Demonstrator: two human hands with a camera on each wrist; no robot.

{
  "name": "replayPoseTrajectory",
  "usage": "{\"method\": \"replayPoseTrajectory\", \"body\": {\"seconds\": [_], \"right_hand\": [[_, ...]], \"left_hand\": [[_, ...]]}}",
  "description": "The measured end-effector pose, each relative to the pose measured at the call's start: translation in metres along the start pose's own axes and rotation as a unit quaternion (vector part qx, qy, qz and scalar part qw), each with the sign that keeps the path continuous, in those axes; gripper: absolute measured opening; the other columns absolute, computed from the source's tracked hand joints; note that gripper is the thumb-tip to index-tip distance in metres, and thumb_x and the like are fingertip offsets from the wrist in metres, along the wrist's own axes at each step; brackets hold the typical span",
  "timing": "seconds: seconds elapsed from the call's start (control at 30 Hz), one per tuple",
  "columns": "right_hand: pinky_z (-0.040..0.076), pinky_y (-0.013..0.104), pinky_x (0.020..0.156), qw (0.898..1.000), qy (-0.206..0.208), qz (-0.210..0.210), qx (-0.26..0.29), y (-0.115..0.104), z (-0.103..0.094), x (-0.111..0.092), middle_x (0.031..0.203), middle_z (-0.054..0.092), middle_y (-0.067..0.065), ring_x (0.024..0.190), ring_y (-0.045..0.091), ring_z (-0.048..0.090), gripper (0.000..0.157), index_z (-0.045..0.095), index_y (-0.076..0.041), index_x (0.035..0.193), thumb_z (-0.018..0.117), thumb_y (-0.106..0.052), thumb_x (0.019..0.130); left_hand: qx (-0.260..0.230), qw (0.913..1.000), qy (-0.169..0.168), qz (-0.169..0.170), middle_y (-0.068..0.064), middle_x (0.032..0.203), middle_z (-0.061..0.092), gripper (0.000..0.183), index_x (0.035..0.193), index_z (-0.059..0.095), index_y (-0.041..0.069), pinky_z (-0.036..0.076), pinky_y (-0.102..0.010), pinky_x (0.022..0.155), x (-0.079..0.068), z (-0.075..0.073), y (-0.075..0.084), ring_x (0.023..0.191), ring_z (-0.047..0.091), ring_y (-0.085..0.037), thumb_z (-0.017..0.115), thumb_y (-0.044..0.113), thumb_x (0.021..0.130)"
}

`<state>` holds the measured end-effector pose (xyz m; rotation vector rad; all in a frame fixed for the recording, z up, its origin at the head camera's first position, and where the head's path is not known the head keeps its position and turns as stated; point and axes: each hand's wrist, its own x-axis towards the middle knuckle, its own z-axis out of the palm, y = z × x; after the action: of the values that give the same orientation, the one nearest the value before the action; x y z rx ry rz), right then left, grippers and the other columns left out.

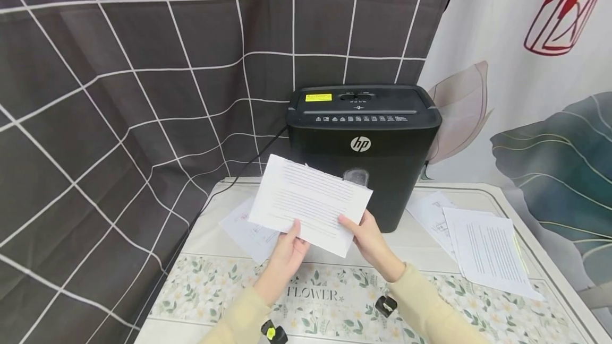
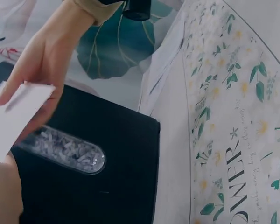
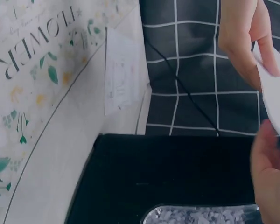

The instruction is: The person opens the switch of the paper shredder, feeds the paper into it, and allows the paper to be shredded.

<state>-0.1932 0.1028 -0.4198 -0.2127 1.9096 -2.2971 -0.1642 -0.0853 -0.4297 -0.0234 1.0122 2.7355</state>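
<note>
A sheet of printed paper (image 1: 311, 200) with a rough upper edge is held tilted above the table, in front of the black HP paper shredder (image 1: 330, 147). My left hand (image 1: 288, 254) pinches its lower edge, thumb on top. At the lower right corner, my right hand (image 1: 372, 235) grips it the same way, with the fingers hidden behind. In the left wrist view, the right hand (image 2: 44, 60) holds the paper (image 2: 18, 112) edge-on. Shredded bits (image 2: 65, 149) show through the shredder's window.
Printed sheets (image 1: 492, 248) lie at the table's right, and another sheet (image 1: 251, 232) lies partly beneath the held paper. A black cord (image 1: 244, 166) runs left from the shredder. Grid-patterned cloth (image 1: 143, 94) hangs behind the floral-patterned table (image 1: 201, 285).
</note>
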Motion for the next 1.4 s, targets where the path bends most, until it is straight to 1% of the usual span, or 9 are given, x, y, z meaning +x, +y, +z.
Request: {"method": "replayPoseTrajectory", "body": {"seconds": [0.13, 0.37, 0.53, 0.67, 0.73, 0.83, 0.97, 1.27, 1.4], "right_hand": [[0.057, 0.024, 0.072, 0.999, 0.025, -0.025, -0.009, -0.004, -0.004, -0.001, 0.093, 0.067, -0.016, 0.083, 0.005, 0.068, 0.045, 0.039, 0.007, 0.132, 0.055, 0.001, 0.090], [0.057, 0.023, 0.066, 0.995, 0.068, -0.054, -0.051, -0.019, -0.019, -0.002, 0.085, 0.068, -0.018, 0.075, 0.004, 0.068, 0.032, 0.051, 0.003, 0.118, 0.060, 0.000, 0.087], [0.058, 0.024, 0.064, 0.993, 0.069, -0.072, -0.060, -0.034, -0.032, -0.001, 0.085, 0.069, -0.019, 0.074, 0.003, 0.069, 0.024, 0.056, -0.013, 0.108, 0.059, 0.000, 0.089], [0.057, 0.022, 0.064, 0.993, 0.058, -0.083, -0.067, -0.047, -0.040, 0.002, 0.085, 0.069, -0.018, 0.074, 0.003, 0.068, 0.024, 0.056, -0.022, 0.102, 0.060, -0.002, 0.089], [0.057, 0.021, 0.064, 0.991, 0.047, -0.095, -0.079, -0.054, -0.043, 0.002, 0.085, 0.069, -0.018, 0.074, 0.002, 0.068, 0.025, 0.057, -0.023, 0.102, 0.060, -0.002, 0.089], [0.057, 0.021, 0.062, 0.988, 0.031, -0.115, -0.095, -0.063, -0.047, 0.001, 0.085, 0.070, -0.018, 0.073, 0.003, 0.068, 0.025, 0.058, -0.023, 0.100, 0.060, -0.001, 0.089], [0.056, 0.022, 0.061, 0.986, 0.015, -0.122, -0.115, -0.074, -0.052, 0.001, 0.084, 0.070, -0.018, 0.073, 0.003, 0.068, 0.026, 0.060, -0.024, 0.099, 0.060, 0.000, 0.089], [0.057, 0.022, 0.062, 0.976, -0.008, -0.143, -0.166, -0.102, -0.056, 0.005, 0.088, 0.069, -0.020, 0.076, 0.002, 0.069, 0.024, 0.059, -0.023, 0.102, 0.061, -0.002, 0.089], [0.058, 0.024, 0.064, 0.974, -0.021, -0.147, -0.171, -0.115, -0.061, 0.005, 0.092, 0.070, -0.019, 0.080, 0.003, 0.069, 0.025, 0.061, -0.024, 0.104, 0.061, -0.003, 0.090]], "left_hand": [[0.034, 0.9993, -0.015, -0.010, -0.012, 0.155, 0.019, 0.058, 0.148, 0.013, 0.021, 0.030, -0.039, 0.114, -0.001, 0.001, -0.006, 0.141, 0.024, -0.027, 0.042, 0.020, 0.097], [0.072, 0.9949, -0.070, -0.007, 0.003, 0.133, 0.050, 0.051, 0.141, 0.025, 0.027, 0.030, -0.048, 0.112, -0.003, 0.001, 0.001, 0.130, 0.046, -0.021, 0.049, 0.020, 0.097], [0.069, 0.9897, -0.125, 0.007, 0.001, 0.138, 0.048, 0.042, 0.142, 0.028, 0.027, 0.024, -0.053, 0.113, -0.006, 0.004, 0.023, 0.138, 0.034, -0.030, 0.034, 0.033, 0.101], [0.127, 0.9870, -0.095, 0.026, -0.016, 0.150, 0.032, 0.051, 0.147, 0.021, 0.013, 0.025, -0.054, 0.113, -0.001, 0.010, 0.047, 0.141, 0.025, -0.037, 0.019, 0.037, 0.103], [0.175, 0.9808, -0.077, 0.038, -0.023, 0.151, 0.025, 0.054, 0.147, 0.018, 0.004, 0.028, -0.055, 0.111, 0.005, 0.012, 0.059, 0.138, 0.033, -0.035, 0.019, 0.035, 0.103], [0.252, 0.9641, -0.072, 0.041, -0.027, 0.148, 0.028, 0.052, 0.146, 0.019, -0.002, 0.034, -0.053, 0.108, 0.014, 0.014, 0.075, 0.125, 0.051, -0.023, 0.026, 0.026, 0.103], [0.339, 0.9382, -0.059, 0.039, -0.028, 0.139, 0.042, 0.049, 0.142, 0.028, -0.005, 0.049, -0.040, 0.097, 0.022, 0.019, 0.090, 0.104, 0.063, -0.010, 0.038, 0.018, 0.100], [0.483, 0.8731, 0.004, 0.064, -0.024, 0.115, 0.064, 0.037, 0.122, 0.055, -0.006, 0.057, -0.033, 0.082, 0.031, 0.050, 0.104, 0.098, 0.068, -0.026, 0.061, 0.009, 0.089], [0.500, 0.8601, 0.017, 0.097, -0.023, 0.103, 0.069, 0.027, 0.110, 0.062, -0.008, 0.058, -0.031, 0.074, 0.037, 0.061, 0.107, 0.084, 0.071, -0.018, 0.064, 0.008, 0.088]]}}
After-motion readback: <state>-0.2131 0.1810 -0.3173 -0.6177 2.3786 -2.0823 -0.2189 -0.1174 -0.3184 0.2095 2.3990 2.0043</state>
